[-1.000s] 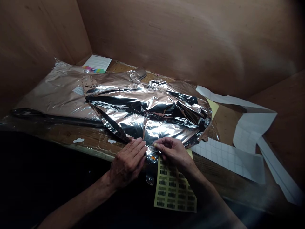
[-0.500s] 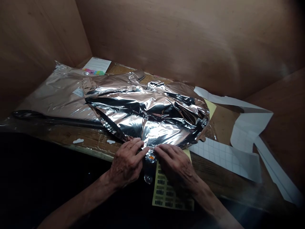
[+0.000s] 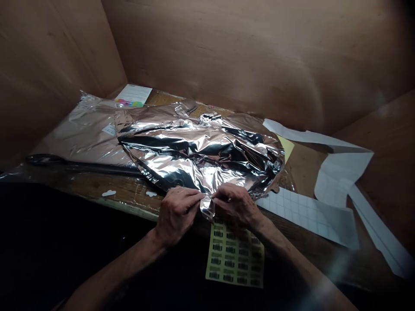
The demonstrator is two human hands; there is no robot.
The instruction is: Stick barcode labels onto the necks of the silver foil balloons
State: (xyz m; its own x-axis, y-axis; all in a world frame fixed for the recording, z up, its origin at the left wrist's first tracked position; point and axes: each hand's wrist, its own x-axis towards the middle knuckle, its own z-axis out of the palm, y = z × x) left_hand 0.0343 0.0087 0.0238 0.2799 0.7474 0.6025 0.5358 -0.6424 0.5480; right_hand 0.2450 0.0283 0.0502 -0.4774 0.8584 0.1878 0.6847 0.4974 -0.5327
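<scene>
A crumpled silver foil balloon [image 3: 201, 151] lies flat on the wooden bench. Its narrow neck [image 3: 208, 207] hangs over the near edge. My left hand [image 3: 178, 211] pinches the neck from the left with fingers closed. My right hand [image 3: 235, 203] pinches it from the right, also closed. Just below my right wrist lies a yellow sheet of barcode stickers [image 3: 235, 257], partly over the bench's front edge.
A clear-wrapped flat pack [image 3: 87, 134] lies at the left with a coloured card [image 3: 132, 96] behind it. A long dark tool [image 3: 81, 164] runs along the front left. White gridded backing paper [image 3: 308, 211] and torn strips [image 3: 343, 172] cover the right. Wooden walls enclose the bench.
Both hands went from lying flat on the foil's near edge to pinching the neck and lifting it slightly. The sticker sheet shows more below my right hand.
</scene>
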